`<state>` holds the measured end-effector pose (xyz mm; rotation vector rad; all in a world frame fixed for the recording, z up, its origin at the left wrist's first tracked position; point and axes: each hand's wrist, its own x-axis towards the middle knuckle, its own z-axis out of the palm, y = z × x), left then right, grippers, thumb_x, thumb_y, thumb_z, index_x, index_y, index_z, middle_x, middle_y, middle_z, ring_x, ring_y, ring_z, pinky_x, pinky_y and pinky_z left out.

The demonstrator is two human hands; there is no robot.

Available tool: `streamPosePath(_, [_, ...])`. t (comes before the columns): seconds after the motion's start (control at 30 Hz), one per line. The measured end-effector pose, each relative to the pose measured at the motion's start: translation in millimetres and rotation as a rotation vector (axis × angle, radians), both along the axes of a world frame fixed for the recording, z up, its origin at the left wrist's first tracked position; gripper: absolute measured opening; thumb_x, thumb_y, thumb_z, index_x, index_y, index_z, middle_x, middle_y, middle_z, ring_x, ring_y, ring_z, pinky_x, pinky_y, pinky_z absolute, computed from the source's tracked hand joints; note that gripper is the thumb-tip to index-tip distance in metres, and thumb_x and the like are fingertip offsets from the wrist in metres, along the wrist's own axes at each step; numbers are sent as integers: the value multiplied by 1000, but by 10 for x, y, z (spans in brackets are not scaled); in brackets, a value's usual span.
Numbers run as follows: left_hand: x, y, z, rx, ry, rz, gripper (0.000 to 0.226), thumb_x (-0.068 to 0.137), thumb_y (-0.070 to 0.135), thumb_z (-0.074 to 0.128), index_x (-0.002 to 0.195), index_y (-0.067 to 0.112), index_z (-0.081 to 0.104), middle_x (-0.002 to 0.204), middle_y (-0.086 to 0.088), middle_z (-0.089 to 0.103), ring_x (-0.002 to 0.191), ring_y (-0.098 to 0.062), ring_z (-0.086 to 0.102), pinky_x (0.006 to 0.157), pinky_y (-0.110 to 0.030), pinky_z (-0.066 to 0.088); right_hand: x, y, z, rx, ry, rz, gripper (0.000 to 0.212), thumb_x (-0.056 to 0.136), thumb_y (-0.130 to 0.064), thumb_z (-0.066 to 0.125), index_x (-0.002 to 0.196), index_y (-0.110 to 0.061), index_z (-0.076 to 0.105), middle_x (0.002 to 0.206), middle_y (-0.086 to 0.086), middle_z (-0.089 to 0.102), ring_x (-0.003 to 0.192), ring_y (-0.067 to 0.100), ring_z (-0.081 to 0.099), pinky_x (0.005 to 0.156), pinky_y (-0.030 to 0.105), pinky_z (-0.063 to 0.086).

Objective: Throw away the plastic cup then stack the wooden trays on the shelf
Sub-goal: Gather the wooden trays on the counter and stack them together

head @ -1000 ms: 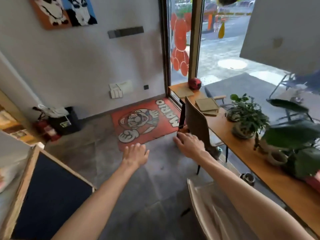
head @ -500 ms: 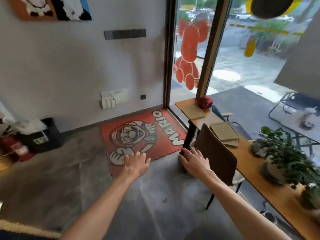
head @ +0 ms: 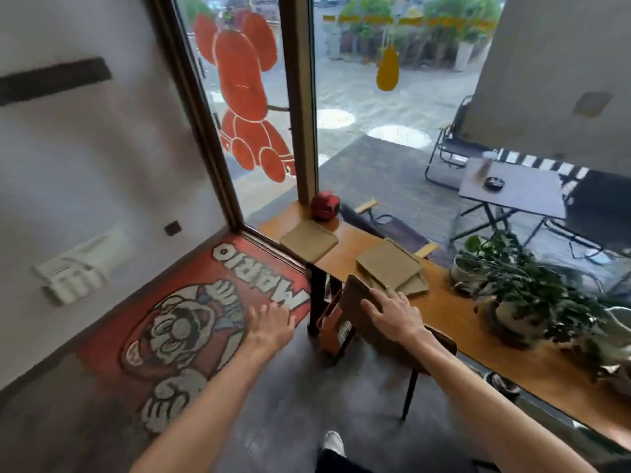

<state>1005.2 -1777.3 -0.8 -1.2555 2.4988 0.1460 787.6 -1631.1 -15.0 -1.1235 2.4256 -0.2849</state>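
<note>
One wooden tray (head: 308, 240) lies at the far left end of the long wooden counter (head: 444, 308) by the window. A short stack of wooden trays (head: 389, 266) lies a little to its right. My right hand (head: 394, 312) reaches forward over the back of a brown chair (head: 365, 319), fingers apart, just short of the stack. My left hand (head: 268, 324) hangs open above the floor, left of the counter's leg. No plastic cup shows indoors.
A red helmet-like object (head: 325, 206) sits at the counter's far corner. Potted plants (head: 519, 295) stand on the counter to the right. An orange paper bag (head: 333, 327) stands under the counter. A red Mario mat (head: 191, 322) covers the floor by the glass door.
The view has closed in on the counter and swung right. Both hands reach further forward; my right hand now sits over the chair back, close to the stacked trays.
</note>
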Motion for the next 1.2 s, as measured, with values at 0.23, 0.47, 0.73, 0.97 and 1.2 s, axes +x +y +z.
streamPosePath(0.23, [-614,-1338,-51,10,88,-66,38,100,38,37,123,18,59,130,-8,60,121,-28,56,100,-41,42,-479,-1196,-66,-17,26,-60,59,97,-58,35,145,-25,46,147,11,49,134,31,45,109,46,38])
streamPosePath(0.47, [-1018,-2560,-487,122,34,-167,42,100,40,35,131,20,54,139,-8,53,129,-29,47,106,-43,37,-541,-2249,-325,-43,-9,-143,51,98,-54,41,136,-24,58,137,3,60,126,24,55,102,38,44])
streamPosePath(0.73, [-1703,-3529,-725,351,106,-256,40,100,41,33,126,19,56,126,-11,63,116,-31,59,94,-43,48,-639,-2801,-551,-26,-59,-455,50,97,-55,41,132,-26,62,136,-2,62,124,20,57,98,37,46])
streamPosePath(0.97, [-2373,-3598,-946,457,127,-321,39,102,40,34,126,20,57,125,-6,65,113,-28,61,86,-37,47,-872,-2706,-762,-11,-160,-727,45,97,-55,41,125,-29,65,122,0,69,114,24,63,91,36,49])
streamPosePath(1.2, [-2432,-4001,-1237,440,91,-133,34,102,36,36,115,16,61,115,-8,67,108,-31,62,83,-38,46,-1043,-3138,-1168,104,-312,-651,43,98,-53,39,127,-30,63,128,1,67,118,27,60,93,37,47])
